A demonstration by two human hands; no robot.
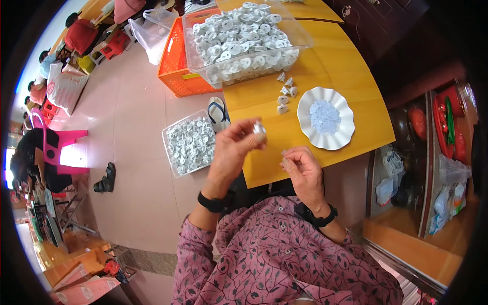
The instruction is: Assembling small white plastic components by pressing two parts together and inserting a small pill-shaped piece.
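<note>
My left hand (230, 151) is raised over the table's near left edge, its thumb and fingers closed on a small white plastic part (259, 129). To its right, my right hand (305, 174) pinches a tiny pale piece (283, 152) between thumb and forefinger; its exact shape is too small to tell. Beyond the right hand lies a white scalloped plate (344, 136) holding a heap of thin pale-blue flakes (324, 116). Left of the plate, several loose white plastic parts (283, 100) are scattered on the yellow tabletop (351, 61).
A clear bin (300, 40) heaped with white parts stands at the far edge, beside an orange crate (170, 76). On the floor at left are a smaller clear tub (175, 172) of parts and a black sandal (105, 178). Shelves (424, 193) stand right; people sit far left.
</note>
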